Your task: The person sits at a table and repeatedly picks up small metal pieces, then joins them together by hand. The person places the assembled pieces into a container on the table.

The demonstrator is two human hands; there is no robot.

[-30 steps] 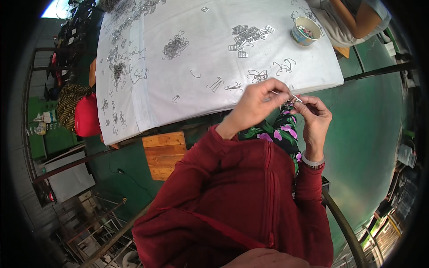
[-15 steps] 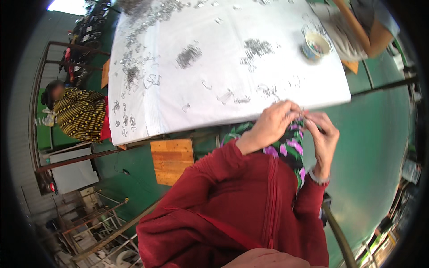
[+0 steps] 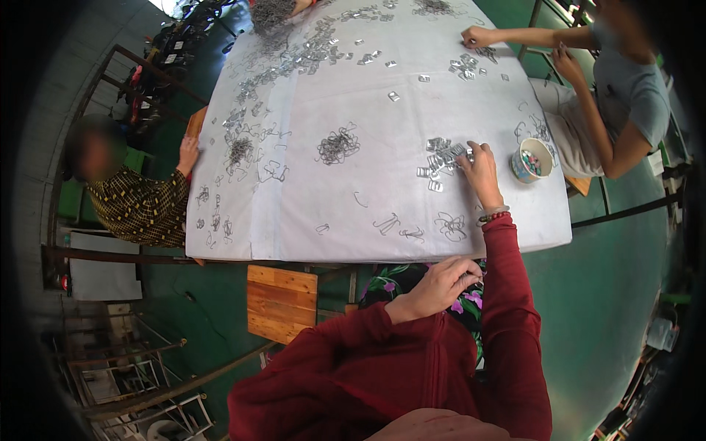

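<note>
My right hand (image 3: 483, 176) reaches over the table to a pile of small flat silver metal pieces (image 3: 435, 156). Its thumb and fingertips close around one piece at the pile's right edge. Down at my lap, just off the table's near edge, my left hand (image 3: 440, 287) is closed in a pinch. What it pinches is too small to make out. Bent wire hooks (image 3: 450, 226) lie between my hands, on the white-covered table (image 3: 331, 213). To the right of my right hand stands a paper cup (image 3: 531, 162) holding small coloured bits.
A tangle of wire hooks (image 3: 338, 145) lies mid-table. More metal pieces (image 3: 316, 51) are strewn at the far left. One person (image 3: 136, 187) sits at left, another (image 3: 625, 95) at right with a hand over the pieces. A wooden stool (image 3: 282, 301) stands by the near edge.
My hands were together at the table's near edge. The right one has moved forward to the metal pile, while the left has stayed near my lap. The view has tilted, showing more of the far table.
</note>
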